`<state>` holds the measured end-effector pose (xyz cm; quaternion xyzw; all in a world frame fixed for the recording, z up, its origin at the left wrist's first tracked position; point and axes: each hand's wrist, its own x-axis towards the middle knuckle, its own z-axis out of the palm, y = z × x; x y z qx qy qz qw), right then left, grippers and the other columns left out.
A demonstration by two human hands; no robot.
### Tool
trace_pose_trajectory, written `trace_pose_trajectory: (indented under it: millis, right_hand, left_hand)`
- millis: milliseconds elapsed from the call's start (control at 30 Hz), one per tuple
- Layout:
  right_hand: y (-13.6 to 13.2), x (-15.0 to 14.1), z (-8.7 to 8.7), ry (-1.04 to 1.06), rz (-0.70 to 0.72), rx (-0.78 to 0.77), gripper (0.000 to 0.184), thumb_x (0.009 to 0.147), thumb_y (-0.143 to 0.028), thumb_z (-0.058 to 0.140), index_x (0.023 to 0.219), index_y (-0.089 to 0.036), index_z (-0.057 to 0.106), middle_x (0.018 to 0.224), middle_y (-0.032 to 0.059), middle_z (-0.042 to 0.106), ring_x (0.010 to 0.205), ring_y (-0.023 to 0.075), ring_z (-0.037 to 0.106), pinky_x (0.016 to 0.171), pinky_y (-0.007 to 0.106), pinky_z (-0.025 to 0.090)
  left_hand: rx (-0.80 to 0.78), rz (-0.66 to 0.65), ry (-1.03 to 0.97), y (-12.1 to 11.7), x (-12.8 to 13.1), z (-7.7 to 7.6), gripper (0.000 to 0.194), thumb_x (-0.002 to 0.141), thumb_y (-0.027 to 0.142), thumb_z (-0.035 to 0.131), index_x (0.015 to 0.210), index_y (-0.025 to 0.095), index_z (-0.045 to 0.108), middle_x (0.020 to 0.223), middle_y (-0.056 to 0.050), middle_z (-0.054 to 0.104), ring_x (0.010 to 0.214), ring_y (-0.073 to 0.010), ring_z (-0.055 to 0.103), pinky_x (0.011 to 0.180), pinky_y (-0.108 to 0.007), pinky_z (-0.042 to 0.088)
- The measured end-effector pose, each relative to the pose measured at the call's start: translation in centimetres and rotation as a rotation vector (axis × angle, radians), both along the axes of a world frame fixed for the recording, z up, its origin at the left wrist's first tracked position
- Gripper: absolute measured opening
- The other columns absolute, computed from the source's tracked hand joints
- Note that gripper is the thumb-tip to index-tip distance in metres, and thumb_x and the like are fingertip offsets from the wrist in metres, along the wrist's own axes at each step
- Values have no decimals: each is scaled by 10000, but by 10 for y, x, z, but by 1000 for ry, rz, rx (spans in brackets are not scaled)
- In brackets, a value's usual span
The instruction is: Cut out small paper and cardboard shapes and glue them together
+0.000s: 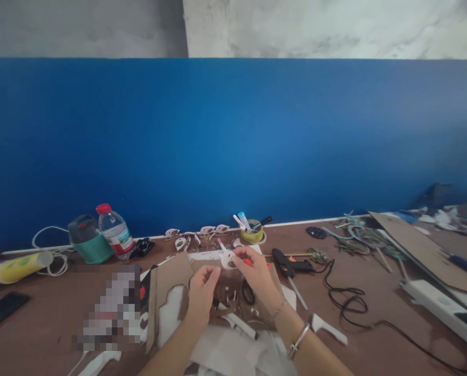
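Between the thumb and fingers of my right hand (256,271) is a small white cutout (227,260) with dark holes, shaped like a little mask. My left hand (202,290) is just to its lower left, thumb and forefinger pinched together; whatever is between them, if anything, is too small to make out. Below both hands lie white scraps, a white marker-like stick (244,328) and a black loop (248,292) like a scissor handle. Brown cardboard (174,271) with cut-out edges is beside my left hand. Similar white cutouts (207,230) stand along the wall.
Right of my hands lies a black glue gun (290,265) with its cord trailing to a white power strip (444,310). A yellow-green pot (252,236) of pens, a water bottle (116,235) and a teal container (93,250) line the blue wall. A phone (4,310) lies far left.
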<state>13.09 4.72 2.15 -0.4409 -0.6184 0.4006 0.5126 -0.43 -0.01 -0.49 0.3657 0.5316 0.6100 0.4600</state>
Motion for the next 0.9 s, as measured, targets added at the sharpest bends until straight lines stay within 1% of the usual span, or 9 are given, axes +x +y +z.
trace_pose_trajectory:
  millis: [133, 333, 533, 900]
  right_hand:
    - [-1, 0, 2, -18, 6, 3, 122, 722, -276, 591, 774, -180, 647, 782, 44, 684, 774, 204, 621, 747, 320, 466]
    - [-3, -1, 3, -47, 5, 2, 124, 733, -280, 569, 762, -180, 636, 794, 54, 686, 802, 215, 615, 763, 327, 455]
    - [-3, -2, 1, -57, -9, 15, 119, 726, -273, 567, 741, -178, 636, 771, 47, 684, 780, 210, 616, 742, 320, 462]
    - [-3, -2, 1, -53, -2, 11, 111, 725, -259, 571, 751, -178, 641, 770, 50, 691, 759, 207, 624, 732, 318, 472]
  left_hand:
    - [-8, -2, -14, 0, 0, -2, 272, 679, 432, 662, 679, 164, 617, 656, -15, 668, 609, -169, 598, 583, -261, 459]
    - [5, 8, 2, 0, -1, -4, 249, 701, 402, 657, 686, 156, 623, 658, -19, 666, 624, -168, 597, 614, -268, 471]
    - [7, 11, 7, 0, -1, -5, 237, 701, 390, 659, 690, 155, 627, 660, -17, 666, 626, -165, 599, 607, -256, 464]
    - [1, 16, -6, -1, -1, -5, 256, 690, 409, 669, 684, 156, 632, 658, -30, 673, 635, -185, 616, 607, -271, 476]
